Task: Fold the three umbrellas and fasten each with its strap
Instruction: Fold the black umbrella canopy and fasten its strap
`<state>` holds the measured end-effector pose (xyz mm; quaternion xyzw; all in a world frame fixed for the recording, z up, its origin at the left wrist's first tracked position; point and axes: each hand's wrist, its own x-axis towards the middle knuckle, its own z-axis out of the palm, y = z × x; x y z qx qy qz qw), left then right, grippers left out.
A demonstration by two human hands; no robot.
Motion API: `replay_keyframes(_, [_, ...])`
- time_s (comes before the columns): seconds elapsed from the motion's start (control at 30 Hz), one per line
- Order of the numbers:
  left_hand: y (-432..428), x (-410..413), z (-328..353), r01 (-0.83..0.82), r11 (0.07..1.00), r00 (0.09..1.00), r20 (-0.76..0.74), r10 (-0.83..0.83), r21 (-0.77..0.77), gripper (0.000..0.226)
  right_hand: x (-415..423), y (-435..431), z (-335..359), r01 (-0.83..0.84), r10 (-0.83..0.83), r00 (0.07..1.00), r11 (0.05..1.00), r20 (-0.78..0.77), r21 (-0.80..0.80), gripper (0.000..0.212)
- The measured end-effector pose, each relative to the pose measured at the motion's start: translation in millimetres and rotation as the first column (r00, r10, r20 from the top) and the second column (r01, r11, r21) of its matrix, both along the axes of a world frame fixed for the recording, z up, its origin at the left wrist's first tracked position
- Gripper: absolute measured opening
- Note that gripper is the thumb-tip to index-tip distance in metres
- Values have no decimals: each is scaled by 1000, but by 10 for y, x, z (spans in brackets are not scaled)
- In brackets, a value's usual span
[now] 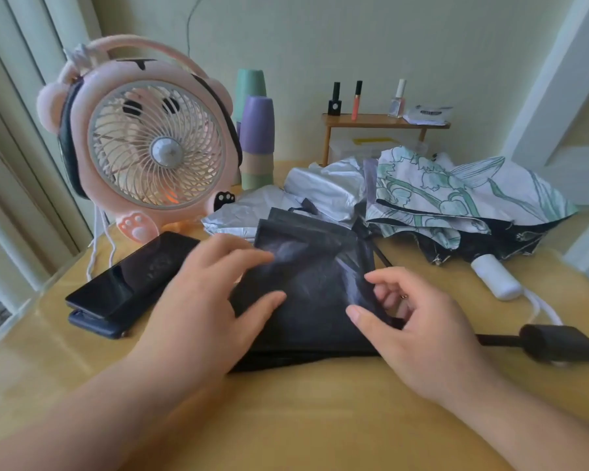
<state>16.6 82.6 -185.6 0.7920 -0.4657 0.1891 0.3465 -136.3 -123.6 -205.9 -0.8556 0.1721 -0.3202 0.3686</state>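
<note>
Head view, bench [286, 419] seen from above. The black umbrella [306, 300] lies collapsed at the centre of the bench, its cloth loose and creased, its dark handle [555, 341] pointing to the right edge; the left hand [215, 300] rests flat on the left part of the cloth, grip apart, fingers straight and spread; the right hand [419, 331] has its grip clamped on a fold of the same cloth, thumb below and curled fingers above. Behind the black umbrella, touching its far edge, lies the silver umbrella [320, 188], unfolded and crumpled; to its right, overlapping it, lies the flowered umbrella [456, 195] (white outside with green leaves, black lining), its white handle [497, 277] pointing toward the viewer, near the right hand. No fastened strap is seen on any of the three. Just beside the left hand lies a dark phone [133, 277], resting on a second dark flat object [96, 326]; behind it stands a pink desk fan [143, 141] with paw-shaped feet, white cords [99, 239] hanging beside it; right of the fan stand stacked cups [257, 130]. At the back wall a small wooden shelf [381, 121] carries three small bottles [357, 100]; a clear box [371, 146] sits under it.
</note>
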Motion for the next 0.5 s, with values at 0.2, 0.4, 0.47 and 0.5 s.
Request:
replay_keyframes(0.2, [9,49,20,-75,979,935,-355,2,-192,64,-62,-82,121,-167,152,982,976,114,138,42])
replay_keyframes(0.4, [111,34,115,249,926,917,-240,-319,-282,46,-150,-107,207,-349,344,912,937,222,-20,36])
replay_keyframes(0.47, [144,10,144,422,865,863,-173,-475,-270,33,-168,-121,230,-436,449,870,893,204,-108,27])
replay_keyframes(0.5, [171,-1,160,476,839,826,-195,-529,-263,29,-198,-132,230,-475,489,851,872,189,-118,25])
